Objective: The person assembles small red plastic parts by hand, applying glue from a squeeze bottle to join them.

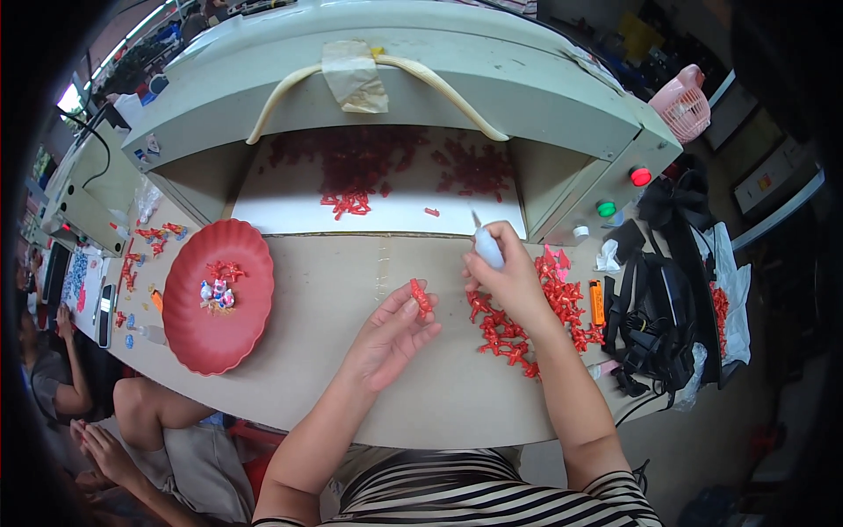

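Note:
Between the thumb and fingers of my left hand (pixel 386 338) is a small red plastic figure (pixel 421 299), held above the middle of the table. My right hand (pixel 509 279) grips a pale squeeze bottle (pixel 488 249) with a thin needle tip, which points up and away from me. The tip is apart from the figure. Below and beside my right forearm lies a heap of red plastic figures (pixel 505 338). Some of that heap is hidden by the forearm.
A scalloped red dish (pixel 180 290) at left holds several small figures. Ahead, an open-fronted grey cabinet (pixel 562 193) has red pieces (pixel 351 202) on its white floor. At right are an orange lighter (pixel 597 302) and a black bag (pixel 654 316). Another person's hand (pixel 101 448) shows lower left.

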A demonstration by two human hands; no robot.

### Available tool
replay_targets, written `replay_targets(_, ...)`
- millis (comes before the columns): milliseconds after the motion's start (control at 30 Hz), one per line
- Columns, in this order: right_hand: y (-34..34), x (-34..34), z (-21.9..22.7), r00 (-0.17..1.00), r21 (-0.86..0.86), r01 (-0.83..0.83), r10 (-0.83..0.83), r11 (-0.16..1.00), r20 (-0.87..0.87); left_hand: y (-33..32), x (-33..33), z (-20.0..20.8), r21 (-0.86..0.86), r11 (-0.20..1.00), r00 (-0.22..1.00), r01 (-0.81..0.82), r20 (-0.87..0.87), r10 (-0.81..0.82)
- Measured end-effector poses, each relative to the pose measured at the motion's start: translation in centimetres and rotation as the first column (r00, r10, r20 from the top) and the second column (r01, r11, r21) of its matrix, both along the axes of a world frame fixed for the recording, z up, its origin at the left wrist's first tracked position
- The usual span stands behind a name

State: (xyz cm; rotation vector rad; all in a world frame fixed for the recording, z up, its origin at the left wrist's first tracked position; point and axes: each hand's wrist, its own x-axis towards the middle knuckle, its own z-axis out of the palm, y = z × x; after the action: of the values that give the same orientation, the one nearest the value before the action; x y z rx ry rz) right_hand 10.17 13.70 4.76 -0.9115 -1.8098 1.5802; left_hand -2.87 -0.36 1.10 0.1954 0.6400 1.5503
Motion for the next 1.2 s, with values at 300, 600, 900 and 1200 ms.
replay_targets(300, 6.2, -6.2, -2.6, 0.915, 0.639, -0.036, -0.232, 0.768, 0.330, 0.5, -0.4, -0.4, 0.047, 0.999, 1.000, 0.012, 0.004, -0.012)
replay_targets(600, 3.9, -5.1, -0.6, 0.941, 0.411, -0.047, -0.098, 0.910, 0.324, 0.6, -0.5, -0.2, 0.004, 0.999, 0.999, -0.032, -0.019, 0.032)
replay_targets(900, -4.0, 1.3, 1.1, 0.997, 0.239, -0.024, 0.006, 0.971, 0.075, 0.2, 0.3, 0.2, 0.004, 1.000, 0.995, 0.006, -0.096, -0.006)
replay_targets(1200, -4.7, 2.7, -0.6, 0.999, 0.642, -0.037, 0.026, 0.765, 0.026, 0.1, 0.9, -0.5, -0.018, 0.999, 0.988, 0.030, -0.154, -0.032)
